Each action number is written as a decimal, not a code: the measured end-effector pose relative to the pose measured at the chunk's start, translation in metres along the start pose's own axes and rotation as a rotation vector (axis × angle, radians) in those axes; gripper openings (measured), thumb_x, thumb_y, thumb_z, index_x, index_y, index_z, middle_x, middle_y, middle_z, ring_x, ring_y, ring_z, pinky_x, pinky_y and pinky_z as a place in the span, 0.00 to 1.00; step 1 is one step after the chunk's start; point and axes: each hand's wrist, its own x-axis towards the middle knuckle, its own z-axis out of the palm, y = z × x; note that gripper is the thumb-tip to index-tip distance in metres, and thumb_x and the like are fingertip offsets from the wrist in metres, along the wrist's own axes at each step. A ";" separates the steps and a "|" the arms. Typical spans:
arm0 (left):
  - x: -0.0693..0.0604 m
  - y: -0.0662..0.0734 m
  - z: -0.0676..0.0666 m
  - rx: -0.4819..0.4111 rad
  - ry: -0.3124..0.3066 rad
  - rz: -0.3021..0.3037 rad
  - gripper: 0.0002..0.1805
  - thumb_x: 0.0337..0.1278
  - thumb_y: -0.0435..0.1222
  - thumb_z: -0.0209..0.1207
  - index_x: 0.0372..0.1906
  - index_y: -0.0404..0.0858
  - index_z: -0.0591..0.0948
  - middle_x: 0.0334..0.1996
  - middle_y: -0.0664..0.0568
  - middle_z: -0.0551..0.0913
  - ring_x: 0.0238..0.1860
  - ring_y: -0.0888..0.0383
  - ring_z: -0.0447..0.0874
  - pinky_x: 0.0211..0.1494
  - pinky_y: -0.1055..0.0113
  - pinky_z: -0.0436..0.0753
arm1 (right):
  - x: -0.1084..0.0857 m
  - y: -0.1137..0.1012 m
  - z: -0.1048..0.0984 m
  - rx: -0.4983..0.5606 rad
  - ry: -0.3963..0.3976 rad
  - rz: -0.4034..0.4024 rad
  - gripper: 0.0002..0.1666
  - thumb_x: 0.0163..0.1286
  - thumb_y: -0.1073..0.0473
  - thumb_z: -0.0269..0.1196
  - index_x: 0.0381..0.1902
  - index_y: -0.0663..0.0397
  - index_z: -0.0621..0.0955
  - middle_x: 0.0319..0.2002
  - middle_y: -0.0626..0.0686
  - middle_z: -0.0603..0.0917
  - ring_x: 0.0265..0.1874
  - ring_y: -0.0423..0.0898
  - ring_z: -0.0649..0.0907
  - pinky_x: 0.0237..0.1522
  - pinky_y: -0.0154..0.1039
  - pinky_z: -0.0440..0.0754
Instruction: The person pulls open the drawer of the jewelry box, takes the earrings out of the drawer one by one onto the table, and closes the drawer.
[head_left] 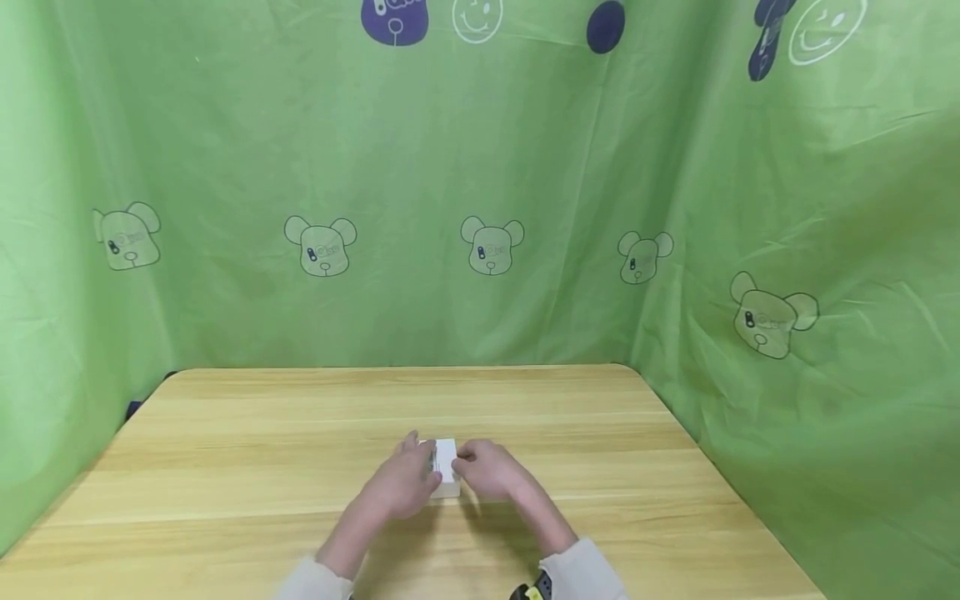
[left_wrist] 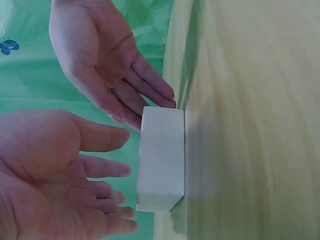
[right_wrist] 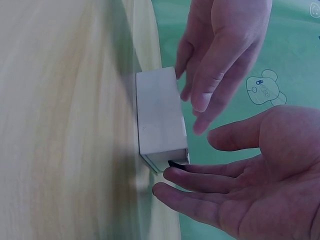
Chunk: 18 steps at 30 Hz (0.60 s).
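Observation:
A small white box (head_left: 446, 462) rests on the wooden table between the two hands. Its top bears dark marks at the left side in the head view. My left hand (head_left: 403, 483) is at the box's left, fingers extended and thumb near the top; the left wrist view shows a gap between those fingers and the box (left_wrist: 162, 157). To the right, my right hand (head_left: 491, 472) has fairly straight fingers at the box's end, thumb apart. By those fingertips, a small black tab-like piece (right_wrist: 176, 165) shows at the box's end; whether they touch it I cannot tell.
The light wood table (head_left: 225, 467) extends around the box on all sides. A green curtain (head_left: 405, 167) with bear drawings hangs behind the table and along both sides. A dark watch-like band (head_left: 534, 588) is at the right wrist, beside a pale sleeve (head_left: 585, 575).

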 end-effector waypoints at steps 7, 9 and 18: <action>0.001 -0.003 0.009 -0.008 0.035 0.023 0.31 0.70 0.35 0.58 0.72 0.26 0.66 0.77 0.27 0.55 0.77 0.28 0.53 0.77 0.32 0.57 | 0.003 0.004 0.001 -0.017 -0.003 0.008 0.18 0.75 0.60 0.56 0.52 0.70 0.81 0.49 0.65 0.86 0.49 0.60 0.85 0.54 0.61 0.85; 0.002 -0.004 0.011 -0.002 0.041 0.029 0.31 0.70 0.35 0.58 0.73 0.26 0.66 0.77 0.27 0.55 0.77 0.29 0.53 0.77 0.32 0.57 | 0.003 0.004 0.001 -0.012 -0.007 0.013 0.19 0.75 0.60 0.56 0.53 0.70 0.81 0.49 0.65 0.86 0.48 0.59 0.85 0.53 0.60 0.85; 0.003 -0.005 0.015 0.024 0.042 0.033 0.33 0.69 0.38 0.60 0.73 0.28 0.67 0.75 0.28 0.60 0.77 0.28 0.54 0.76 0.31 0.58 | 0.003 0.004 0.001 -0.005 -0.011 0.021 0.19 0.75 0.60 0.56 0.54 0.71 0.81 0.50 0.66 0.86 0.51 0.63 0.84 0.55 0.62 0.84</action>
